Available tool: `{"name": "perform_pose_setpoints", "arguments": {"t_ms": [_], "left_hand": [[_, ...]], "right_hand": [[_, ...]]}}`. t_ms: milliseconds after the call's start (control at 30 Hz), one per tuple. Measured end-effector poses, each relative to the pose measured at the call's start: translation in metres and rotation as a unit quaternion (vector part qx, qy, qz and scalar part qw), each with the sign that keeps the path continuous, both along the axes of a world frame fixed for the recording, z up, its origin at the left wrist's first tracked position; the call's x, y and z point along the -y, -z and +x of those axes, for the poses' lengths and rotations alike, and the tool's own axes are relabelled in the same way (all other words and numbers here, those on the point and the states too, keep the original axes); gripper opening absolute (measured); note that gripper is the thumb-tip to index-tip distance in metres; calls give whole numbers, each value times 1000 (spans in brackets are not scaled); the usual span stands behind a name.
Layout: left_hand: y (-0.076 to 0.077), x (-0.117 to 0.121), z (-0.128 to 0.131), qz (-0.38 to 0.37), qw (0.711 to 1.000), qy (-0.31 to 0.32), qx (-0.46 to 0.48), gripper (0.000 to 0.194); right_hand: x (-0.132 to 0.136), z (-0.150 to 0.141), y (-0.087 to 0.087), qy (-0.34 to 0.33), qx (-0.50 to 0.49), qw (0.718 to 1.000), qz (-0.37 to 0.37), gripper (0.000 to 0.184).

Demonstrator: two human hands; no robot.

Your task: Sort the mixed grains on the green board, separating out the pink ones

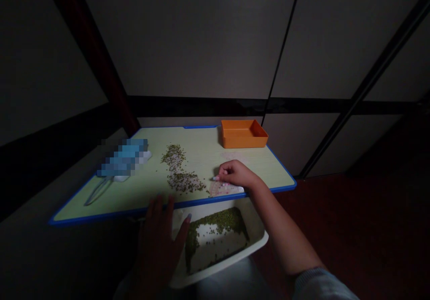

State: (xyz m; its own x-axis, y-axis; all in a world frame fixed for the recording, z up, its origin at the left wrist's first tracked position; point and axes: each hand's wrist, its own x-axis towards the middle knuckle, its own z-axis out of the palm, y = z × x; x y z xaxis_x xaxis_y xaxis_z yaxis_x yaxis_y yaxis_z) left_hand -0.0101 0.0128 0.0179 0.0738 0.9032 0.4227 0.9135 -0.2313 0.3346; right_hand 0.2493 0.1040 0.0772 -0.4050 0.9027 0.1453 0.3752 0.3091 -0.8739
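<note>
Small green beans [186, 182] lie scattered in two patches on the pale yellow-green tabletop [117, 197]. My right hand [237, 173] rests just right of them, its fingers curled in a pinch near pink protractor-like markings [217, 189] on the tabletop. Whatever those fingers hold, if anything, is hidden. Below the table's front edge sits a white tray [258, 237], with more green beans [228, 219] heaped along its far and left sides. My left hand [161, 237], dark in shadow, has its fingers spread at the tray's left rim, close to the table edge.
An orange open box [245, 142] stands at the table's back right corner. On the left lies a blurred-out blue item [124, 158] with a strap or cord [97, 191]. Blue trim edges the table, and panelled doors [201, 44] rise behind it.
</note>
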Motion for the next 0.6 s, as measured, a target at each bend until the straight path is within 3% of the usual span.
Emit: {"name": "perform_pose_setpoints", "arguments": {"t_ms": [200,600], "left_hand": [[2,0,0,1,1000,5,13,68],[3,-1,0,16,1000,5,-1,67]], "right_hand": [[-1,0,1,3,-10,1000,-15,30],[1,-4,-2,13,2,1000,22,31]]}}
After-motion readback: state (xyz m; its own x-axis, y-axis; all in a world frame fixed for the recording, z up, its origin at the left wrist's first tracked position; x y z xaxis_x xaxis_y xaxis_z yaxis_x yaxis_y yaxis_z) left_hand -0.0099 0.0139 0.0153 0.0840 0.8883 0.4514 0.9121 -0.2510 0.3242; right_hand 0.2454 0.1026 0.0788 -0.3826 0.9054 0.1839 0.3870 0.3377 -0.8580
